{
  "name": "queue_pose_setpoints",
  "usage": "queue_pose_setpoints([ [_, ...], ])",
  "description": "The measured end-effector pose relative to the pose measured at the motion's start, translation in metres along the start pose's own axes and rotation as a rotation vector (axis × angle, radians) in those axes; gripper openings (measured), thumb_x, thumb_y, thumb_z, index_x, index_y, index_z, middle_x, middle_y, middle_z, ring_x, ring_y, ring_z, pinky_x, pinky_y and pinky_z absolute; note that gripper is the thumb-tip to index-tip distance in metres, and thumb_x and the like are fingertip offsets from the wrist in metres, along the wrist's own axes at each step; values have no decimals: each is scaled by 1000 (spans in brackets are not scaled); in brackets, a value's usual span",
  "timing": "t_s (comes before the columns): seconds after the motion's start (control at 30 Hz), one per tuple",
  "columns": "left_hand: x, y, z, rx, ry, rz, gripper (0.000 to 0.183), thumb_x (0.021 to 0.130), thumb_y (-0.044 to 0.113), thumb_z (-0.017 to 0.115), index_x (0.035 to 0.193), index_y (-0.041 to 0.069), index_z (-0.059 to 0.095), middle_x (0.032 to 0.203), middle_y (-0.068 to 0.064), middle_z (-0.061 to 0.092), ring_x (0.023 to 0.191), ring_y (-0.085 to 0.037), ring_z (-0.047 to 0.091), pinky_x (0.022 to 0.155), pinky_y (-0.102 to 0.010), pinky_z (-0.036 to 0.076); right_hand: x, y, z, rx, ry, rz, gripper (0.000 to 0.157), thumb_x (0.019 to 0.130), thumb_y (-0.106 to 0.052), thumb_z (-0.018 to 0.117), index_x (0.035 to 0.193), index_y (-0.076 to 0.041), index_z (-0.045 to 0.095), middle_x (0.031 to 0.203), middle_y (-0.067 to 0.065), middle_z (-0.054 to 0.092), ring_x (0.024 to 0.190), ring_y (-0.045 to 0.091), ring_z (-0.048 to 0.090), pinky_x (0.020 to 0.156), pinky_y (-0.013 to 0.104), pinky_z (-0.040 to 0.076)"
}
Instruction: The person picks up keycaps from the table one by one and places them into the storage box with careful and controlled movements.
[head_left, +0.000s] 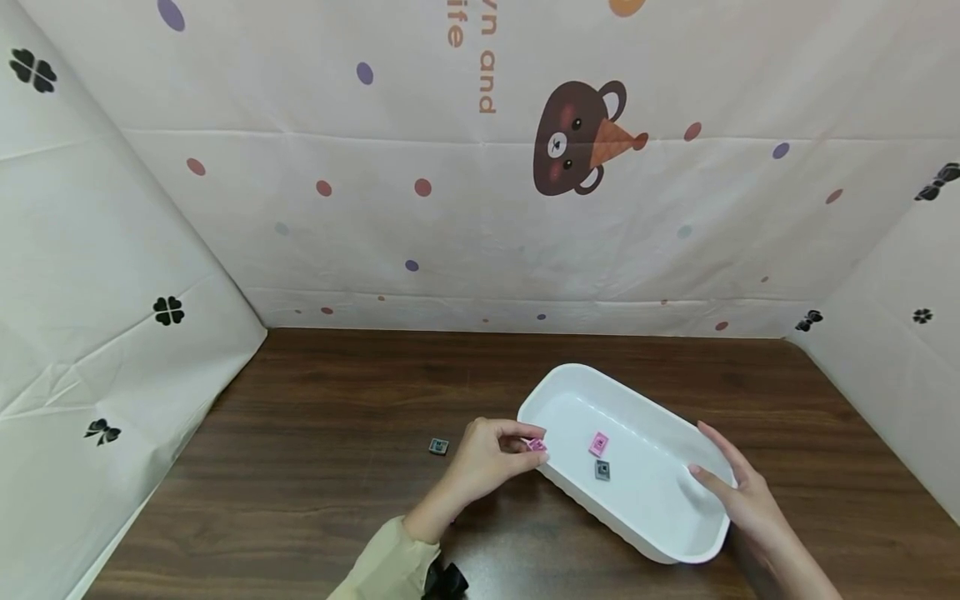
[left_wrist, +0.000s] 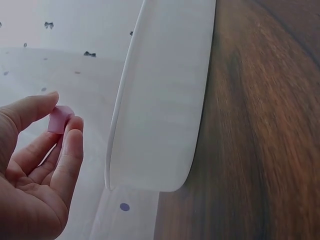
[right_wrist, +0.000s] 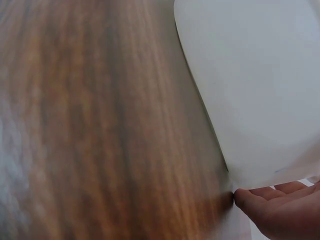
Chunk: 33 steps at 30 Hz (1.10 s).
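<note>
Grey tile point(head_left: 438, 447) on tabletop point(head_left: 337, 492), outside white tray point(head_left: 652, 467)

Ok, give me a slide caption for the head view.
Left hand pinches a small pink piece at the edge of a white tray held by the right hand.

In the tray point(head_left: 647, 477), two tiles point(head_left: 598, 443) perhaps touch; another tile point(head_left: 438, 447) lies left.

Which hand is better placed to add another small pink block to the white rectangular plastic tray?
Probably the left hand: it pinches a small pink block close to the white rectangular plastic tray. The right hand seems occupied, gripping the tray's right end.
</note>
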<state>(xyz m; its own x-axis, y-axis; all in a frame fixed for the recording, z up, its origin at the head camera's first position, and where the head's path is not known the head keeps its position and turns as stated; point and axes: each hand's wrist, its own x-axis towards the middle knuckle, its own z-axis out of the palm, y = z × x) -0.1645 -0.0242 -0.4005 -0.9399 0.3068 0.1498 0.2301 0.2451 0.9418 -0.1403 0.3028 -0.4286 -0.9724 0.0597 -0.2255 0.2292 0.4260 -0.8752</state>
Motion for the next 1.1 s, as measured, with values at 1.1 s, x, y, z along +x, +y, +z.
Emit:
queue_pose_setpoints([
  [1.1, 27, 12, 33, -59, 19, 31, 21, 75, 17, 75, 93, 6, 72, 87, -3, 70, 70, -2, 59, 58, -15, 45, 0, 1, 1, -23, 12, -11, 70, 92, -31, 52, 147, -16, 10, 147, 26, 11, 128, 47, 18, 96, 64, 21],
])
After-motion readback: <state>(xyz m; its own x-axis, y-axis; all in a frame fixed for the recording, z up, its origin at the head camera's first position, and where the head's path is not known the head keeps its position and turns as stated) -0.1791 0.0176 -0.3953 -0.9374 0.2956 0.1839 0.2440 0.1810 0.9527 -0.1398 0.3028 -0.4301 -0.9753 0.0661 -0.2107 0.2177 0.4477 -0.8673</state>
